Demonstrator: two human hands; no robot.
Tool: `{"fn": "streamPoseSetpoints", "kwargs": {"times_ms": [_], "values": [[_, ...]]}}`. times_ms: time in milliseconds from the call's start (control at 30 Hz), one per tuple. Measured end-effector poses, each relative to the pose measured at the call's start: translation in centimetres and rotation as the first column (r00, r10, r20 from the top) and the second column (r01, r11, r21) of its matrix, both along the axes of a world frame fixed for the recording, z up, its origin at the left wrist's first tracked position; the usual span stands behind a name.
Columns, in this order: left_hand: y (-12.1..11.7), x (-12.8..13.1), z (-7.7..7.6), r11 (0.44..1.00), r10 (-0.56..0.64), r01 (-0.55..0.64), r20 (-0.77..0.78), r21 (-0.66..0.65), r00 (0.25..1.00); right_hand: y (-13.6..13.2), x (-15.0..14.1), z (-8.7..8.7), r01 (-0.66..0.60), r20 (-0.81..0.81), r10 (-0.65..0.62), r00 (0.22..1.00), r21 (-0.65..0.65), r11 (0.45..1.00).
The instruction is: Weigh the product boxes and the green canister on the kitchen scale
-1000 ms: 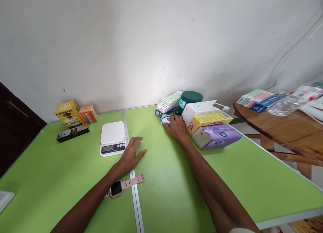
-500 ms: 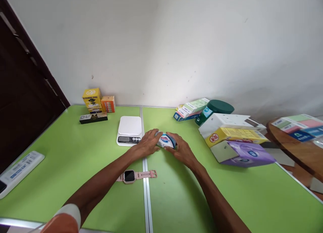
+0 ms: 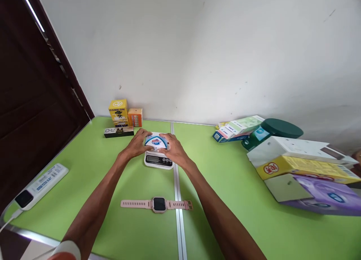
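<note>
White-and-blue packet (image 3: 156,141): we see it between the two hands, over the plate of the kitchen scale (image 3: 158,160); whether it touches the plate we cannot quite tell, since packet and hands hide the contact.
Left hand (image 3: 138,143): fingers and thumb grasping the packet's left end.
Right hand (image 3: 175,150): fingers and thumb grasping its right end.
Scale panel: the display and buttons face us, beside the table's metal seam (image 3: 178,215).
Pink watch (image 3: 159,204): nearer us than the scale, strap spread flat across the seam.
Back left: we see a yellow box (image 3: 119,111) beside an orange box (image 3: 135,118), a long dark box (image 3: 119,132) before them.
Right side: a green tub (image 3: 278,127) stands near a purple pack (image 3: 327,195).
</note>
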State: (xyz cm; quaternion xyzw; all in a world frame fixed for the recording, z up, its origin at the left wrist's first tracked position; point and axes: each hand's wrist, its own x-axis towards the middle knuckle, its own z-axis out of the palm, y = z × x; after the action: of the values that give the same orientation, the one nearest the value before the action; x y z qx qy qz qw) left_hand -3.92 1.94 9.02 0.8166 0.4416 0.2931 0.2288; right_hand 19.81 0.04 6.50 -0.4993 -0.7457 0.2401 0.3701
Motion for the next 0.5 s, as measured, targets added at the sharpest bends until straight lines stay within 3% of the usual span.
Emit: {"fn": "streamPoseSetpoints", "kwargs": {"times_ms": [300,400,500], "values": [[2.3,0.4,-2.0,0.999,-0.01,0.012,0.036,-0.039,0.999,1.6,0.7,-0.9,-0.008,0.08,0.01,0.997,-0.029,1.0],[2.1,0.1,-2.7,0.998,0.016,-0.008,0.129,-0.066,0.991,1.1,1.4,-1.5,0.017,-0.005,-0.017,1.0,-0.025,1.0],[1.1,-0.2,-4.2,0.967,0.161,-0.081,0.335,-0.242,0.928,-0.1,1.9,-2.8,0.126,-0.224,-0.143,0.964,-0.09,0.988]]}}
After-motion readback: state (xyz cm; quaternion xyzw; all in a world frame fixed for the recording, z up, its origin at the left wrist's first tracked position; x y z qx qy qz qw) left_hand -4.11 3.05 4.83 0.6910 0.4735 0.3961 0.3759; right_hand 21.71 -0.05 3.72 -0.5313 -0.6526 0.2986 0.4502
